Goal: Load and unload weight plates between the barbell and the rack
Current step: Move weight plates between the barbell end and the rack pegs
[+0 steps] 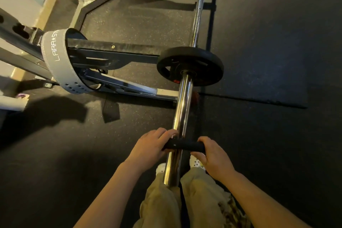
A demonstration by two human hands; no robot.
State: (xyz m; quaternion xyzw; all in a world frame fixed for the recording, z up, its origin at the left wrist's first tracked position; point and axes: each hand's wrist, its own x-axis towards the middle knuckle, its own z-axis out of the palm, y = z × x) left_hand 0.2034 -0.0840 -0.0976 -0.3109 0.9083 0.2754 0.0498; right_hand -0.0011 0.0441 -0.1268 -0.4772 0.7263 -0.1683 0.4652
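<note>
Grip: our left hand (151, 144) and right hand (212, 155) each pinch a rim of the small plate (183, 146).
Axis: sleeve (182, 105) runs away from us; loaded plate (190, 65) lies ahead.

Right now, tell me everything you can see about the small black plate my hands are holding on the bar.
The small plate is black, matte and thin, seen edge-on, so its face and any markings are hidden. It sits on the shiny chrome sleeve of the barbell, near the open end, well apart from the larger black plate further up. The left hand grips its left edge and the right hand its right edge, fingers curled round the rim. It stands upright, square to the sleeve.
</note>
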